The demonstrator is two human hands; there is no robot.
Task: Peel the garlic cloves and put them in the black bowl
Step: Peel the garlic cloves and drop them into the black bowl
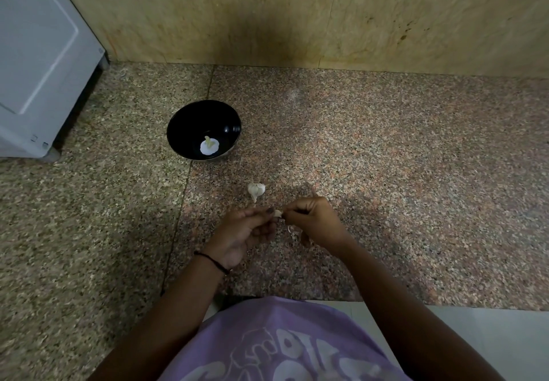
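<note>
1. Head view, granite counter (386, 172): left hand (246, 229) pinches a garlic clove (277, 213); right hand (313, 220) pinches its skin at the tip.
2. Target black bowl (187, 125): well apart, far left; a white piece (209, 146) lies inside.
3. Unpeeled garlic cluster (256, 190): on the counter, near the hands.
4. Handling advice: hold the clove firm, pull the skin away in strips, and drop scraps (294, 233) clear of the bowl.
</note>
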